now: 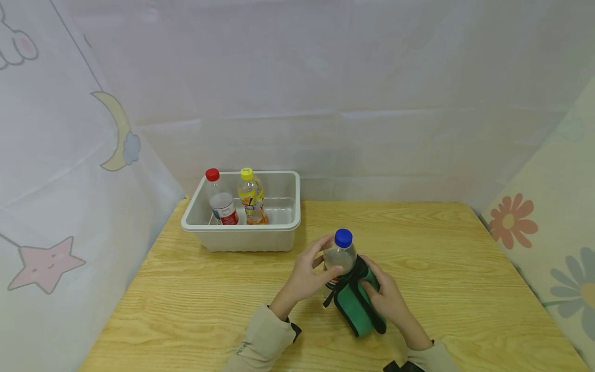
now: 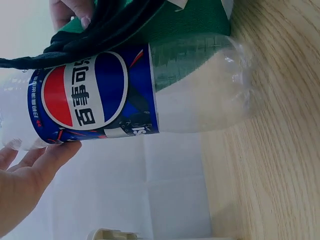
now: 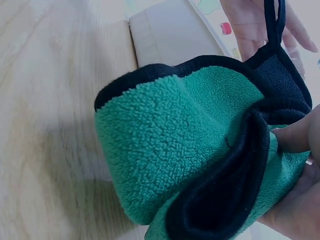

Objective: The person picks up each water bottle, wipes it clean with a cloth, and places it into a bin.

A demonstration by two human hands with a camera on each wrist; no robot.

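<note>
A clear plastic Pepsi bottle (image 2: 125, 92) with a blue cap (image 1: 343, 237) is upright over the table, its blue, red and white label showing in the left wrist view. My left hand (image 1: 308, 273) holds the bottle by its upper part, thumb on the near side. My right hand (image 1: 388, 298) grips a folded green towel (image 1: 355, 307) with black edging, thumb over the fold. In the right wrist view the fluffy side of the towel (image 3: 150, 145) and its black hanging loop (image 3: 272, 25) show. The towel lies against the bottle's right side and hides part of it.
A white plastic bin (image 1: 246, 240) stands at the back left of the wooden table (image 1: 186, 320). Inside it are a red-capped bottle (image 1: 222, 201) and a yellow-capped bottle (image 1: 252, 199). White and printed cloth hangs behind the table and along both sides.
</note>
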